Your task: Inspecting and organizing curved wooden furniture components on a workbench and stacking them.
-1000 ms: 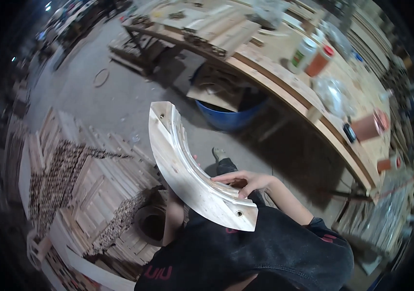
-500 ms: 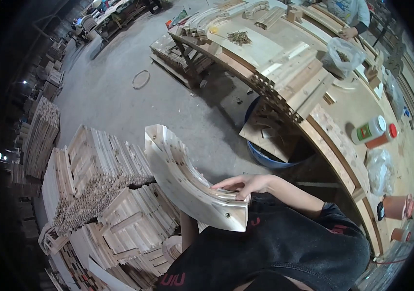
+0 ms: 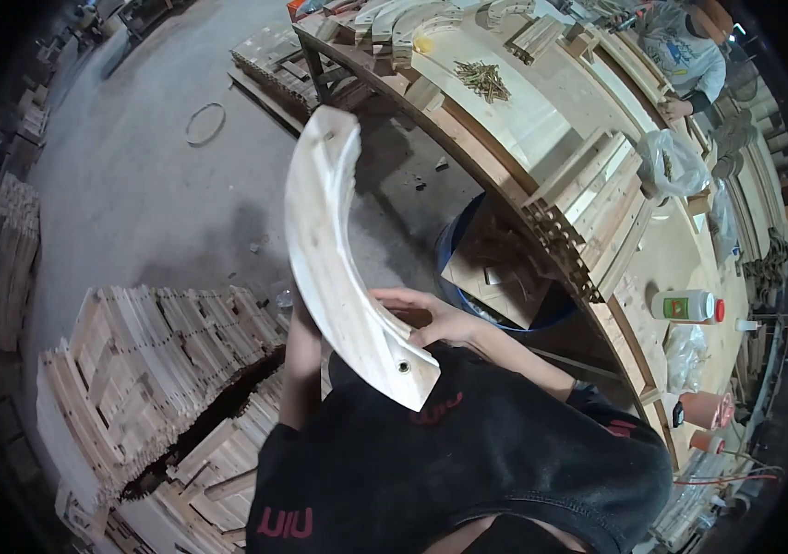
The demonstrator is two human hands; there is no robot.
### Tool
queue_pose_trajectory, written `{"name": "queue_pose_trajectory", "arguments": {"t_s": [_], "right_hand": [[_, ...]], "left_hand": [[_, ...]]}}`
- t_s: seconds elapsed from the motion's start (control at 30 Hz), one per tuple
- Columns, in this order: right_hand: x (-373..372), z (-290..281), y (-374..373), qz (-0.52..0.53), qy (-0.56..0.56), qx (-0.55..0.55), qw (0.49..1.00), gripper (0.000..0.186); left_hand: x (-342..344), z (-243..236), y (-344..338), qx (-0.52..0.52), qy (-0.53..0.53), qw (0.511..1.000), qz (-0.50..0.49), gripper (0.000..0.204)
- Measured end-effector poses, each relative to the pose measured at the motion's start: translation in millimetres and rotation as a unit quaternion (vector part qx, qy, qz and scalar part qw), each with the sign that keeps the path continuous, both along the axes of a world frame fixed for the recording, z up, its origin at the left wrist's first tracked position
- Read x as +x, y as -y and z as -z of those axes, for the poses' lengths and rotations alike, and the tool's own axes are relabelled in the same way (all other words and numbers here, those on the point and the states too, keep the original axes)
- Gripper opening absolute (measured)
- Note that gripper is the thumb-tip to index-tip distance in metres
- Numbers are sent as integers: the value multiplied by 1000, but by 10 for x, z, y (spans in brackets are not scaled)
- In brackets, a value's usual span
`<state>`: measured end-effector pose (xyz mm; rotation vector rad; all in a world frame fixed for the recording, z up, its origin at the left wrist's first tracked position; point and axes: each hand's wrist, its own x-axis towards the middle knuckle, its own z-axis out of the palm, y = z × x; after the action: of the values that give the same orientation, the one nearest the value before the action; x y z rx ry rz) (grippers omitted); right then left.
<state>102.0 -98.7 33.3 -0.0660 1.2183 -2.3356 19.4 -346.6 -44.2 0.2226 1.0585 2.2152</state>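
Observation:
A pale curved wooden piece (image 3: 327,254) hangs in front of my dark shirt, its far end raised away from me. A round hole shows near each end, and ridges run along its inner edge. My right hand (image 3: 426,316) grips the inner side close to the near end, with the thumb by the edge and the fingers reaching behind the wood. My left forearm (image 3: 303,365) comes up behind the outer side. The wood covers the left hand and its fingers, so its grip cannot be seen.
Stacked wooden frames (image 3: 163,369) stand at left. A curved workbench (image 3: 588,337) at right carries wooden strips (image 3: 597,198), a pile of small dowel-like pieces (image 3: 481,81), bags and bottles (image 3: 685,306). A blue tub (image 3: 454,245) sits below. Across the bench, a person's hand (image 3: 678,109) rests near wood.
The curved piece has swung from slanting left to pointing more straight away from me, its broad face turned up. My right hand has moved slightly left and up with it; the whole view has shifted.

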Motion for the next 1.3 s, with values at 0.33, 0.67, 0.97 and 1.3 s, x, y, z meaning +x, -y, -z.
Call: {"name": "queue_pose_trajectory", "arguments": {"t_s": [0.33,0.67,0.97,1.3], "right_hand": [[-741,-117,-160,308,0,80,948,101],[-1062,169,-1118,536,-7,175,826,100],[-1227,510,-1768,628,38,135,766,86],[-1447,520,-1857,716,102,73,687,81]], "left_hand": [[-1972,-838,-2086,-101,3,977,189,60],[-2159,-898,-3143,-54,-71,934,345,56],[-2202,-1297,-3771,-42,-191,899,392,68],[-2323,-1239,-4376,-35,-344,841,417,91]]}}
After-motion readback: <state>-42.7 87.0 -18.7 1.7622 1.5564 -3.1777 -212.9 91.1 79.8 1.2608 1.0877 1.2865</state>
